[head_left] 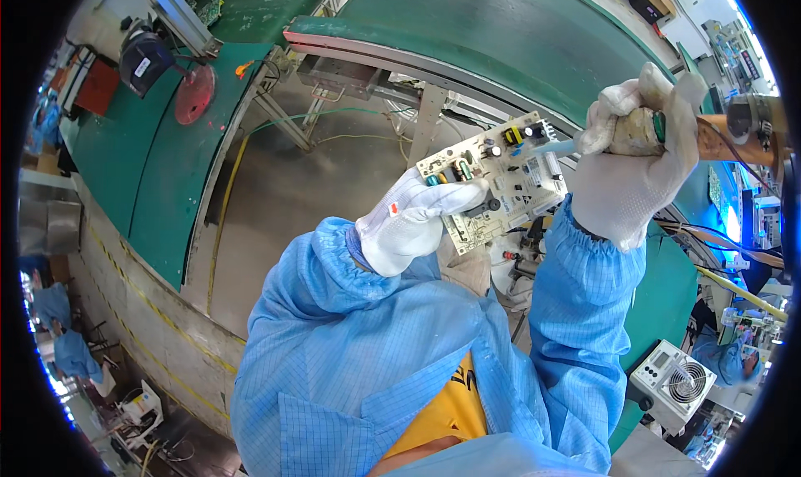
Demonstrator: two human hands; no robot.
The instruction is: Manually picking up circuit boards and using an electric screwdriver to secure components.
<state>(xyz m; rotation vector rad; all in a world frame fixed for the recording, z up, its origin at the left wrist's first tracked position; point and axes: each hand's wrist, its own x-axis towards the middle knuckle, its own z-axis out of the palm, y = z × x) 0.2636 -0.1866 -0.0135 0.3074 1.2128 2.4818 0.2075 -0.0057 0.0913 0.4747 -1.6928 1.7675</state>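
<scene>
My left hand (413,218), in a white glove, holds a pale circuit board (519,191) by its near left side, thumb lying across the face. Capacitors, coils and a yellow transformer stand up from the board, which is tilted in front of my chest. In my gloved right hand (626,172) is a glue gun (639,133) with a worn, wrapped grip, my fingers closed round it. Its pale blue nozzle (555,147) points left at the upper right part of the board; whether the tip touches cannot be made out. A copper-coloured tube (727,139) shows beyond the hand.
A green conveyor (467,26) with a metal rail runs across the far side. At left stands another green bench (125,160) with a black device (146,58) and a red disc (194,95). A white fan unit (672,385) sits at lower right, near hanging cables (743,292).
</scene>
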